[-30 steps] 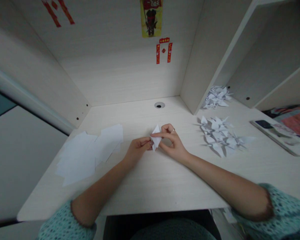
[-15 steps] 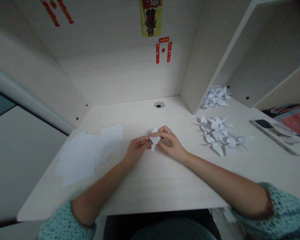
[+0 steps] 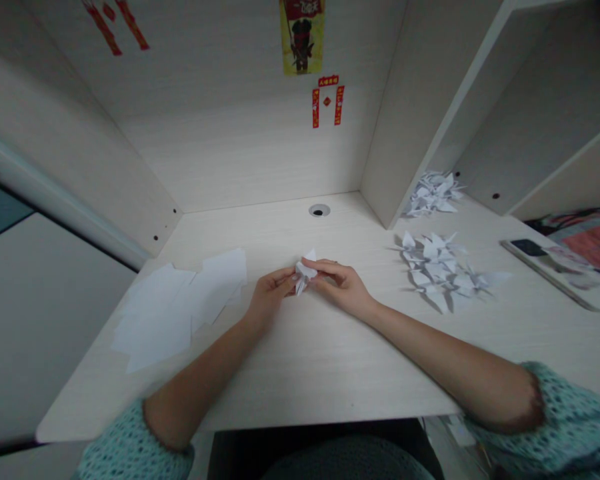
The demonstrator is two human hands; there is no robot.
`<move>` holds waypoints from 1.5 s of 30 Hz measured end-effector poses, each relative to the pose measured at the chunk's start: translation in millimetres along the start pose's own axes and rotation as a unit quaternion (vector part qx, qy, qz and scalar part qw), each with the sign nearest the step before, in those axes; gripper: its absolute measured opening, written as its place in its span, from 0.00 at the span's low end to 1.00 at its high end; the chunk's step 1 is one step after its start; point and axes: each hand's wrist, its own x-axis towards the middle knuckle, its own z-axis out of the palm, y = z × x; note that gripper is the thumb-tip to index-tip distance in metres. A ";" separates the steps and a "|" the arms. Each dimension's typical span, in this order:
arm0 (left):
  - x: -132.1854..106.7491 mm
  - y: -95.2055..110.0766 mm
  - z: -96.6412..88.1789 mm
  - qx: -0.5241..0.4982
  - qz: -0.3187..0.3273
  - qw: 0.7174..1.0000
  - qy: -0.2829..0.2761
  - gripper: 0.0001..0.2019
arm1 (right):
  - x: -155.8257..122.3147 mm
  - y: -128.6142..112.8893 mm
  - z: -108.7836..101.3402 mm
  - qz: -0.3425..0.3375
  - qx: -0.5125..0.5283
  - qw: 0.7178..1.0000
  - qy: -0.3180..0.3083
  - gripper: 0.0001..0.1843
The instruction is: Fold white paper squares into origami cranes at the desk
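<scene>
Folded paper is between loose sheets and cranes.

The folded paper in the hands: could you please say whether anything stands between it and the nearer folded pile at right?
Only the right hand lies between the folded paper and the nearer pile, and that hand is touching the paper; nothing else visible does. The left hand holds the paper's left side.

Folded white paper piece was partly hidden by bare fingers; yellow-red rectangular poster ran past top edge.
</scene>
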 end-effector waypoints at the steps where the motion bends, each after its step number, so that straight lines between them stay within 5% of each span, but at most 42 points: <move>1: -0.1 0.0 0.1 0.002 0.001 1.000 0.003 0.20 | -0.4 0.3 0.3 0.005 0.005 1.000 0.004 0.18; 17: -2.5 1.8 1.2 0.024 0.006 1.000 -0.003 0.17 | -2.6 4.1 0.2 0.001 0.021 0.999 0.045 0.12; 23: -2.4 1.5 2.6 0.003 0.006 1.000 0.004 0.17 | -1.4 7.5 2.2 0.096 0.110 0.982 0.116 0.11; 45: -2.8 2.8 3.9 -0.026 0.006 0.999 0.020 0.16 | 1.7 5.3 1.8 0.141 0.175 0.972 0.073 0.07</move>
